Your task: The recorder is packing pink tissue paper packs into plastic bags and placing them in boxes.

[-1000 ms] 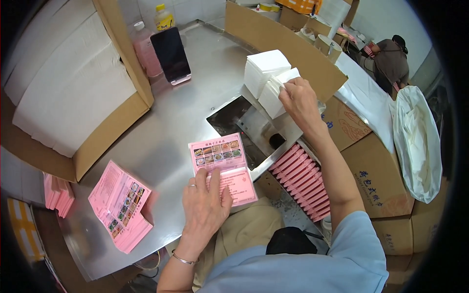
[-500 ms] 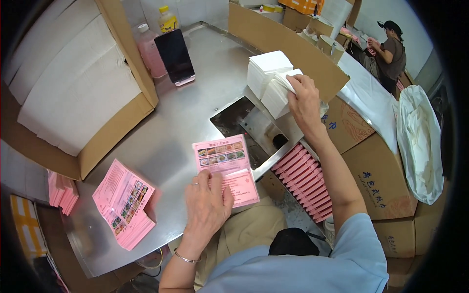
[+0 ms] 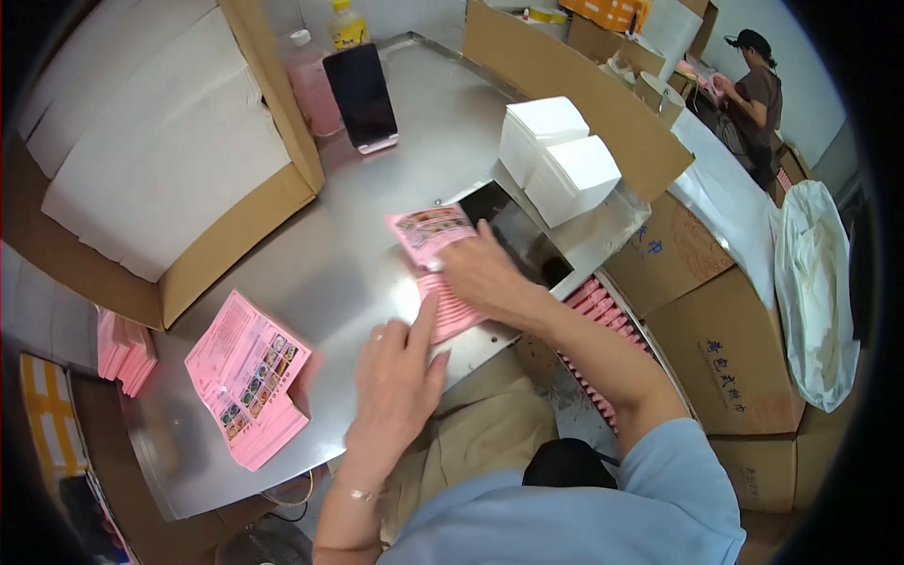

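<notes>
In front of me on the metal table lies a pink printed wrapper (image 3: 428, 231). Its lower part is striped by motion blur, and whether something is inside is hidden. My right hand (image 3: 482, 275) is over the wrapper, its fingers smeared and partly hidden against the paper. My left hand (image 3: 394, 381) rests at the wrapper's lower left edge, index finger stretched out to it and thumb apart. Two stacks of white folded napkins (image 3: 576, 177) stand beyond my right hand. Leftward lies a thick pile of pink printed wrappers (image 3: 247, 381).
An opening (image 3: 513, 231) is cut in the table (image 3: 282, 282). Below it on the right is a box of pink packets (image 3: 603, 315). A phone (image 3: 363, 99) on a stand, two bottles and a large carton (image 3: 235, 245) line the back left. A co-worker (image 3: 753, 94) sits far right.
My right hand has left the napkin stack and come down left onto the wrapper. The wrapper, flat before, now looks partly folded. My left hand has slid toward its edge. The view has shifted slightly.
</notes>
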Demonstrator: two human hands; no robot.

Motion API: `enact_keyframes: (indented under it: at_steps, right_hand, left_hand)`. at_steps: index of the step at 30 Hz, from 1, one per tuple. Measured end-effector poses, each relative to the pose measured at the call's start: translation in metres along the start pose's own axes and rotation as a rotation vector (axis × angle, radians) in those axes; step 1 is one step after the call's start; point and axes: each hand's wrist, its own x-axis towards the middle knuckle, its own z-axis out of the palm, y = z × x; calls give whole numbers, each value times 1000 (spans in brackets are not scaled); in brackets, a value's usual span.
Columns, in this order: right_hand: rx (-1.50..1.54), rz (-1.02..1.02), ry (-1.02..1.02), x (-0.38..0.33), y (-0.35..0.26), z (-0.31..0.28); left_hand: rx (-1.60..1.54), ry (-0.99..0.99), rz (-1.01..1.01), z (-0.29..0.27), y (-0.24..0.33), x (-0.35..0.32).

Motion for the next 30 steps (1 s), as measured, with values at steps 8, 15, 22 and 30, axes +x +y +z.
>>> enact_keyframes:
  at_steps: [8, 15, 22, 30]
  right_hand:
    - [-291, 119, 295, -14, 3, -92]
    - [-499, 337, 342, -22, 84, -104]
    - [-350, 192, 477, -21, 87, -108]
    - [-250, 293, 396, -27, 98, -114]
  left_hand:
    - [327, 450, -331, -82, -70, -51]
    - [536, 58, -392, -91, -121, -74]
    - [131, 1, 130, -4, -38, -15]
    - [18, 7, 27, 16, -32, -9]
